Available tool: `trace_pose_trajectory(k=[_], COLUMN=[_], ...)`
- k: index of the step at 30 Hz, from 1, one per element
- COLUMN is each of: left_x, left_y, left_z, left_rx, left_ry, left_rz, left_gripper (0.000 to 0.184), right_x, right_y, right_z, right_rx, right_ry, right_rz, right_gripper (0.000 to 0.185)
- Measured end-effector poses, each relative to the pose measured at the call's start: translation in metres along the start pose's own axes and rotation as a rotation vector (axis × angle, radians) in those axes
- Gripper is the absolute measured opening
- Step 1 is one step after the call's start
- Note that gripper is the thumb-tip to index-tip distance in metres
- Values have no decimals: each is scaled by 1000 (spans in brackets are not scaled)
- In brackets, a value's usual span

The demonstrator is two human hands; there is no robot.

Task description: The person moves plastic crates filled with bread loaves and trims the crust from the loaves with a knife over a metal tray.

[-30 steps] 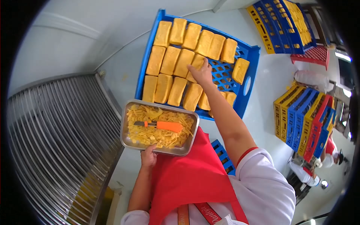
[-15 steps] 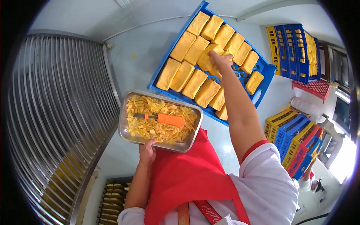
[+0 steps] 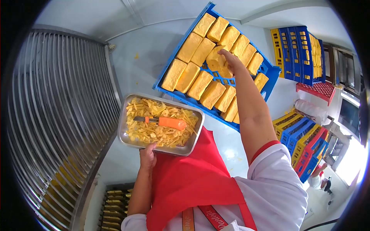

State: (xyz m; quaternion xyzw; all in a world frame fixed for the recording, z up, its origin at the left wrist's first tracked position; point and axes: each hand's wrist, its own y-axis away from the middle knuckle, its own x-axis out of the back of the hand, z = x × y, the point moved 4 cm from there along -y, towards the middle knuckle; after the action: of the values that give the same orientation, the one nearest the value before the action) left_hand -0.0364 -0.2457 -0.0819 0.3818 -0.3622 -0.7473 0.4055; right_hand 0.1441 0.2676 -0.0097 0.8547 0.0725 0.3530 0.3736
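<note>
My left hand (image 3: pixel 148 156) grips the near edge of a metal tray (image 3: pixel 189 149) full of thin yellow shavings (image 3: pixel 154 134). On the shavings lies a peeler or knife with an orange handle (image 3: pixel 172 123). My right hand (image 3: pixel 232 62) is closed on a yellow block (image 3: pixel 216 61), which is tilted in the middle row of a blue crate (image 3: pixel 274 79). Several more yellow blocks (image 3: pixel 212 95) lie in rows in that crate. Beneath my right hand a second block shows partly, and part of the crate's lattice floor is visible.
A slatted metal rack (image 3: pixel 61 115) stands on the left. Stacked blue crates (image 3: pixel 304 54) with yellow blocks are at the upper right, above a red crate (image 3: pixel 318 91). More coloured crates (image 3: pixel 302 136) lean lower right, near another person (image 3: pixel 319 177). Dark racking (image 3: pixel 115 208) shows lower left.
The view has turned, so the crate appears slanted. My right hand has taken hold of a block in the middle row and tilted it. My left hand has kept the tray.
</note>
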Motion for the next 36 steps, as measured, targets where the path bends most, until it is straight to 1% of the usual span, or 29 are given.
trace_pose_trajectory(k=[2,4,5,7,8,9,10,11,12,13,14,15,17,19,20,21,22,23,25,26,27,28,29,30,31,33,34,36], left_x=[-5,-6,-8,-33,-51,-64,-80,-97,-116,-137,-163,-191,-236,-271,-283,-294,-304,-318,-348,-360,-375,-387,-394,-403,-414,-429,-435,-442], left_y=[0,2,4,13,17,16,12,7,-2,-11,-10,-10,-20,-43,-57,-70,-79,-73,-48,-52,-32,-27,-34,-46,-56,-72,-72,-80], left_z=[5,13,19,35,44,47,45,42,37,32,33,32,16,-12,-25,-40,-47,-37,-10,-1,23,41,51,55,57,62,65,65], left_rx=[-131,-115,-100,-148,-193,-201,-183,-163,-182,-200,-211,-221,-211,-396,-395,-388,-379,-375,-215,-501,-666,-889,-1171,-1295,-1305,-1388,-1392,-1280], left_ry=[8,-65,-130,-163,-185,-195,-232,-270,-390,-512,-627,-744,-844,-1001,-1029,-1130,-1232,-1265,-1673,-1843,-1775,-1788,-1697,-1672,-1690,-1787,-1801,-2142], left_rz=[-106,-128,-148,-198,-243,-247,-297,-345,-393,-441,-478,-518,-650,-757,-764,-793,-822,-830,-785,-712,-587,-502,-434,-455,-469,-349,-362,-295], left_gripper=[34,37,41,40,40,40,39,39,37,35,33,32,32,31,31,36,43,43,51,58,60,51,44,45,45,41,41,43], right_x=[0,1,0,3,2,1,-1,-2,-3,-7,-10,-8,-1,5,12,17,20,22,29,32,34,35,34,33,32,30,32,35], right_y=[7,17,24,45,62,89,123,148,172,196,194,208,208,183,175,170,160,151,148,150,153,156,155,152,150,148,150,152], right_z=[2,5,10,14,26,37,50,68,86,104,133,142,169,205,216,220,231,240,242,241,239,236,238,240,241,242,242,244], right_rx=[-2,7,4,356,595,702,718,792,774,710,803,897,883,727,641,527,545,560,525,520,515,507,490,485,482,465,457,438], right_ry=[45,111,101,396,358,336,162,81,144,96,147,147,291,203,210,187,217,247,220,196,172,150,125,139,157,120,87,49], right_rz=[14,118,120,304,308,314,194,95,91,53,123,165,347,433,444,421,479,536,557,565,572,562,570,581,591,618,607,599], right_gripper=[107,112,112,107,91,65,45,34,29,27,25,30,41,46,45,47,49,51,53,53,53,53,53,53,53,53,53,54])
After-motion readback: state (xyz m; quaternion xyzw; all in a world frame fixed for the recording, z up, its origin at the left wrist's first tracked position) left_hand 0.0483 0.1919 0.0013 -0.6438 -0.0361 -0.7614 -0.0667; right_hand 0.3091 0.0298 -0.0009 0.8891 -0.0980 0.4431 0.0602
